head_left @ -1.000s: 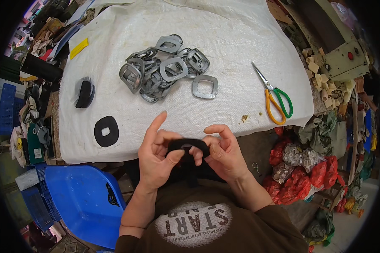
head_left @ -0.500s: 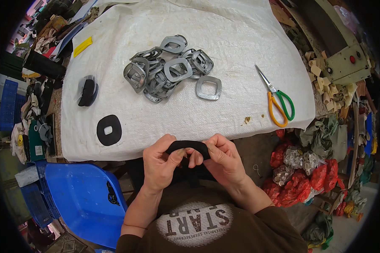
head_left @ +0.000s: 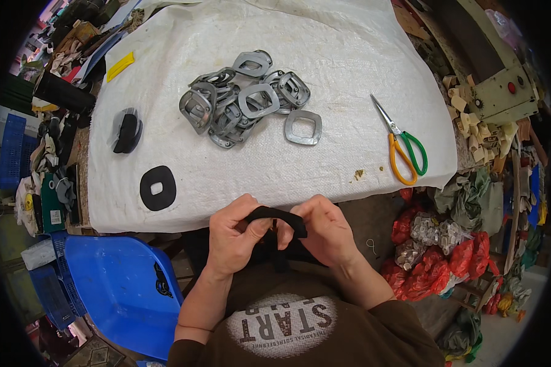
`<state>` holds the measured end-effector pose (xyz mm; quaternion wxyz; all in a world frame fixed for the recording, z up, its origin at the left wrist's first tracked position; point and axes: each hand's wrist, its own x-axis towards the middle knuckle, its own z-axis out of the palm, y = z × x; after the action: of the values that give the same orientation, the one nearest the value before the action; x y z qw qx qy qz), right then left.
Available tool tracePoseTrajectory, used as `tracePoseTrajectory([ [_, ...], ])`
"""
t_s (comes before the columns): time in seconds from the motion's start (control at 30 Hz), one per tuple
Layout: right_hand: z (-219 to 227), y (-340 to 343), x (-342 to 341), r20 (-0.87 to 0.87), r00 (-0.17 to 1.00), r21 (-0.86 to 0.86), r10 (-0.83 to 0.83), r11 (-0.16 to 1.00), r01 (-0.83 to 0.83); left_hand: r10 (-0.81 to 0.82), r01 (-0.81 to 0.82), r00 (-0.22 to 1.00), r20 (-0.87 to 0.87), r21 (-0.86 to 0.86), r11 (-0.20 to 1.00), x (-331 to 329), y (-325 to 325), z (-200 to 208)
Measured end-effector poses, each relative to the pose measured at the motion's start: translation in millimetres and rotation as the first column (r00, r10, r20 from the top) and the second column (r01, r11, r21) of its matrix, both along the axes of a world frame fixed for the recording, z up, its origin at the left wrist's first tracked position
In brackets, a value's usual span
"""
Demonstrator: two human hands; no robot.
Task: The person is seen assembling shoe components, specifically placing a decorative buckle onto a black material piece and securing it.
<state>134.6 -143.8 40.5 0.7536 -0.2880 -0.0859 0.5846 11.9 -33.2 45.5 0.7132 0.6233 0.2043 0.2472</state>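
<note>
A soft black pad [head_left: 274,214] bows upward between my two hands, just off the near edge of the table. My left hand [head_left: 234,235] pinches its left end, thumb below and fingers behind. At the other end, my right hand [head_left: 326,229] has its thumb and forefinger closed together against the pad's edge. What lies beneath the pad is mostly hidden. Left of my hands, a flat black rounded-square pad [head_left: 158,188] with a small hole lies on the white sheet [head_left: 349,79]. Farther back is a pile of grey square frames [head_left: 259,101], with one grey frame [head_left: 302,128] lying apart.
Scissors [head_left: 400,144] with orange and green handles lie at the right. A clear-wrapped black bundle [head_left: 127,133] and a yellow strip [head_left: 120,67] lie at the left. Below the left edge stands a blue tub [head_left: 122,306]; red bags [head_left: 428,263] are piled at the right.
The pad's right end has turned and now hangs lower and flatter. My right hand's fingers have shifted slightly right along its edge, while my left hand keeps its hold.
</note>
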Motion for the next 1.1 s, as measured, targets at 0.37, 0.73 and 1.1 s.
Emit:
tracePoseTrajectory([
  [0.37,-13.3,-2.0,-4.6,0.026,0.998,0.248,0.062,0.966,-0.067,0.033,-0.039,0.999,0.041,0.158,0.987,3.8,-1.5,-0.9],
  [0.73,-5.4,-1.6,3.3,0.05,0.997,0.032,0.053,0.998,-0.055,-0.026,0.026,1.0,-0.002,-0.091,0.996,2.8,-5.9,0.2],
  [1.1,-6.9,-4.4,-5.0,0.166,0.986,-0.011,-0.029,0.999,0.032,0.061,-0.049,0.996,-0.06,0.177,0.983,3.6,-5.7,5.4],
])
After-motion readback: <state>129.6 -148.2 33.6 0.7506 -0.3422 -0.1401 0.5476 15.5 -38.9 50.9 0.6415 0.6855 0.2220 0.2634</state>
